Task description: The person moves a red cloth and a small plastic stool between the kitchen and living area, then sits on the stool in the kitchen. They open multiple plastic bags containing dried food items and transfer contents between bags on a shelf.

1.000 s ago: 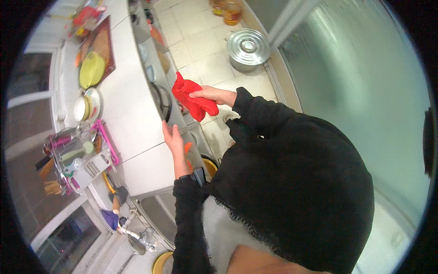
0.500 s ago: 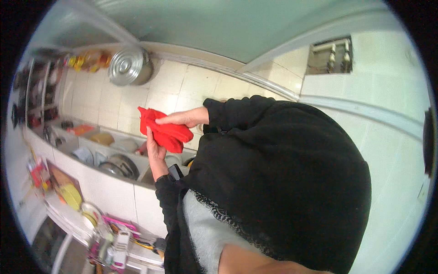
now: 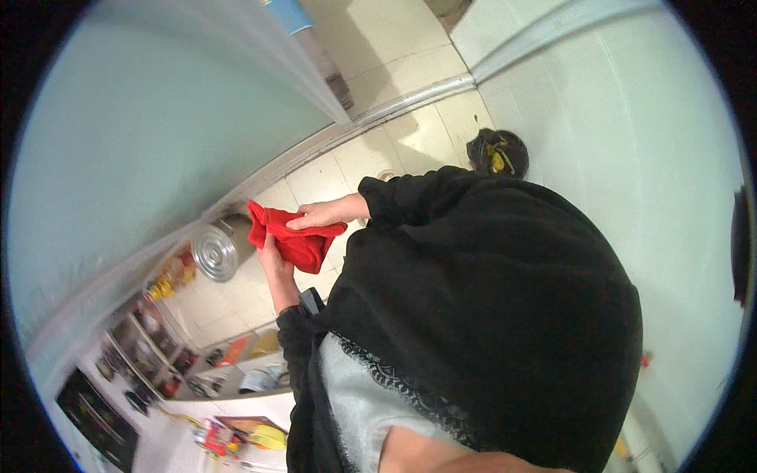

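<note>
A folded red cloth (image 3: 298,246) hangs in front of me, held between both hands. With its thumb lying on top, my right hand (image 3: 326,214) grips the upper edge of the cloth. My left hand (image 3: 276,266) grips it from the lower left side, its fingers partly hidden under the fabric. A dark band sits around my left wrist. The cloth's far end sticks up in a small corner past my left hand.
A metal pot with a lid (image 3: 217,252) stands on the tiled floor at the left, by yellow bottles (image 3: 172,274). Open drawers (image 3: 236,369) and a counter (image 3: 189,408) lie lower left. A bin (image 3: 505,154) with a black liner is at the right wall; a frosted glass door (image 3: 173,102) is ahead.
My view has turned to the right, bringing the bin and doorway in. The cloth has spread somewhat between my hands, and both hands still hold it.
</note>
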`<state>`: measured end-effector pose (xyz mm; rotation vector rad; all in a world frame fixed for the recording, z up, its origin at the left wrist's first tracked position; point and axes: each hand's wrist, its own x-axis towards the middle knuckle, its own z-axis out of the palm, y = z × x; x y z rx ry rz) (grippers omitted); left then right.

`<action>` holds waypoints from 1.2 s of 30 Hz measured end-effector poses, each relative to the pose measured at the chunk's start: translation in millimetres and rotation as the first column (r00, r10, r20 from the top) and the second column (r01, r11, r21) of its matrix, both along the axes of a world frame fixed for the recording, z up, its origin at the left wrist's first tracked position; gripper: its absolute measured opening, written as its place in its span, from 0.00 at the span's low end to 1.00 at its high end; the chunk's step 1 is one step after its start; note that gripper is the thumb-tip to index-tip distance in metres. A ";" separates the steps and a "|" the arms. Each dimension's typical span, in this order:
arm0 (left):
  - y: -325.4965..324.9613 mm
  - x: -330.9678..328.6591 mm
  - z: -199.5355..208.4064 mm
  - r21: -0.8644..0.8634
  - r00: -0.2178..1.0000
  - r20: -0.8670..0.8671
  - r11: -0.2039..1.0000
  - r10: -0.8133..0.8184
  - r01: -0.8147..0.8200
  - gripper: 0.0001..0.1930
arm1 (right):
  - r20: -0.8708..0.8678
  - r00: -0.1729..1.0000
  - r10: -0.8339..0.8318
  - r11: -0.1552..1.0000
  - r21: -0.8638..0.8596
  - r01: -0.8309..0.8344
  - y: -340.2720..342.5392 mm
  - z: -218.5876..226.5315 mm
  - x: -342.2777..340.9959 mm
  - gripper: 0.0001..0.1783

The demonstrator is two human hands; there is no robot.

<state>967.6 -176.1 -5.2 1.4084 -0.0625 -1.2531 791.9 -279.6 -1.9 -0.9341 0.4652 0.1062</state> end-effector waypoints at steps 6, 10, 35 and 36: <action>-60.2 -36.3 -2.3 0.053 0.930 0.250 0.963 -0.271 0.266 0.13 | 0.113 0.991 -0.068 0.997 0.048 0.063 -12.9 26.0 -56.0 0.51; -76.2 -47.0 -13.9 0.022 0.890 0.227 0.916 -0.395 0.400 0.12 | 0.072 0.993 -0.098 0.994 0.053 0.094 -17.4 26.3 -66.4 0.50; -320.8 -297.7 55.9 -0.103 0.815 0.215 0.817 -0.538 0.567 0.14 | 0.103 0.822 -0.560 0.797 -0.203 0.569 -247.8 48.2 -315.1 0.39; -338.3 -312.3 59.3 -0.131 0.828 0.203 0.824 -0.523 0.552 0.14 | 0.055 0.832 -0.551 0.796 -0.263 0.545 -262.3 51.6 -328.6 0.37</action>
